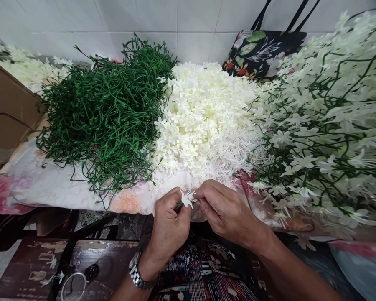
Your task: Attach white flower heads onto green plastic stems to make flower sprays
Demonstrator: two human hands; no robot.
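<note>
A white artificial flower with thin stamens is between my two hands, just over the near edge of the cloth. My left hand pinches the flower at its green stem, most of which the fingers hide. From the other side, my right hand has its thumb and fingertips closed at the stamen tips. Beyond the hands lies a heap of loose white blossoms, with a pile of thin white stamens at its near right. To its left is a large tangle of green plastic stems.
White flowers on green stems are heaped high at the right. A floral bag leans by the tiled wall. A cardboard box stands at the left. Below the floral cloth is a brown wooden surface.
</note>
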